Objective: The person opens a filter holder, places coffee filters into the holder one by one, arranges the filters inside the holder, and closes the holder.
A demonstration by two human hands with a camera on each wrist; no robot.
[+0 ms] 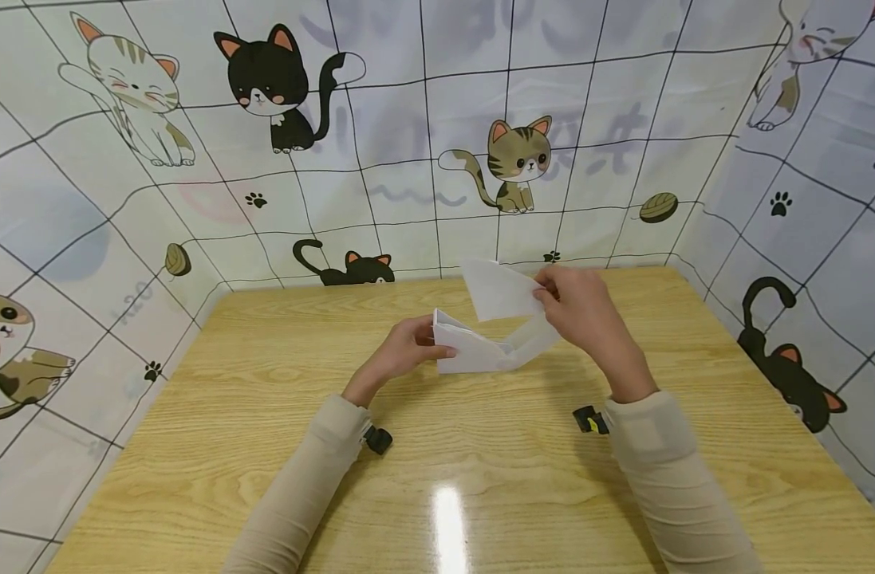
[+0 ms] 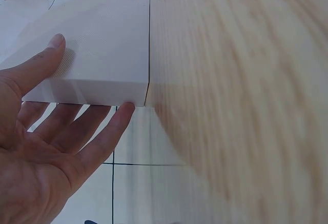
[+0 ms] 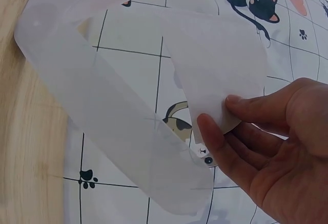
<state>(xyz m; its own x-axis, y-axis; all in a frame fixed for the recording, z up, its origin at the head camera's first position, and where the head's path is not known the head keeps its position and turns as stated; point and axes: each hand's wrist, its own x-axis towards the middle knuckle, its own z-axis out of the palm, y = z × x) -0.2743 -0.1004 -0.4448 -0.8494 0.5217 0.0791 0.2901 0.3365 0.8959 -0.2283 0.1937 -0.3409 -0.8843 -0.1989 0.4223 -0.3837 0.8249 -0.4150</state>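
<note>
A thin white box-like case (image 1: 469, 353) is held just above the table, open toward the top. My left hand (image 1: 407, 348) grips its left end, thumb on the face and fingers under the narrow edge (image 2: 92, 92), as the left wrist view shows. My right hand (image 1: 579, 311) pinches the corner of a white sheet (image 1: 500, 293) between thumb and fingers, up and to the right of the case. Whether this sheet joins the case, I cannot tell. A translucent rounded strip (image 3: 123, 126) stretches from the case's right end toward the right hand, beneath the sheet.
The wooden table (image 1: 250, 446) spans the space below both hands. Behind and at the sides hangs a white grid-patterned cloth (image 1: 401, 183) with printed cats. Small black cameras (image 1: 377, 439) are strapped at both wrists.
</note>
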